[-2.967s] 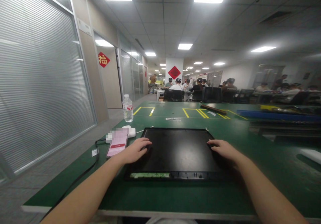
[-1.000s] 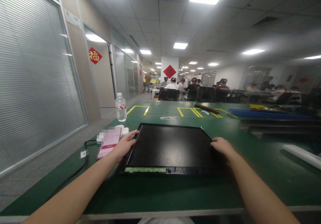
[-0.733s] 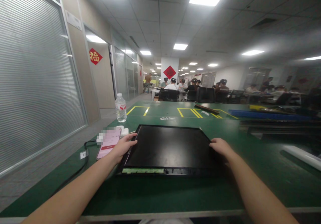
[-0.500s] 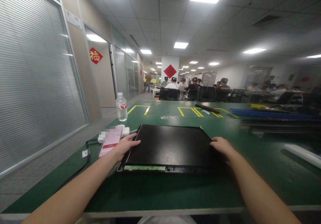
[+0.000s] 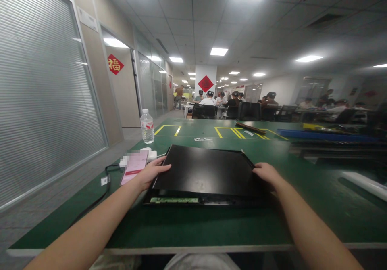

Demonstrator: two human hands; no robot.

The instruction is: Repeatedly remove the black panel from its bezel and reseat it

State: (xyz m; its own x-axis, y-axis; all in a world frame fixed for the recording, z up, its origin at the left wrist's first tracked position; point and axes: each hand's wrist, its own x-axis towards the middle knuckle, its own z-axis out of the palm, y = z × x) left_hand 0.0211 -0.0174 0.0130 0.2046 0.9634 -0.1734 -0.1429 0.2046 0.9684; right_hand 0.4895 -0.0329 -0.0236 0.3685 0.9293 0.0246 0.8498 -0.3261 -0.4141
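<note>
A flat black display panel (image 5: 205, 169) lies tilted over a shallow black frame (image 5: 232, 201), its left side raised. Along the frame's near edge a green circuit board strip (image 5: 173, 200) shows. At the panel's left edge my left hand (image 5: 154, 172) is closed, thumb on top and fingers hidden underneath. My right hand (image 5: 266, 173) grips the panel's right edge near the frame's far right corner; its fingertips are partly hidden.
On the green table (image 5: 187, 229) stand a water bottle (image 5: 147, 128) and a phone (image 5: 136, 166) beside a white charger (image 5: 152, 154) with a black cable. Dark bars, a blue bar (image 5: 320, 135) and a white tube (image 5: 363, 185) lie right. People sit at far tables.
The panel's left and near edges have risen from the frame, uncovering more of the frame's near strip. My left hand has moved up slightly with it; my right hand stays at the right edge.
</note>
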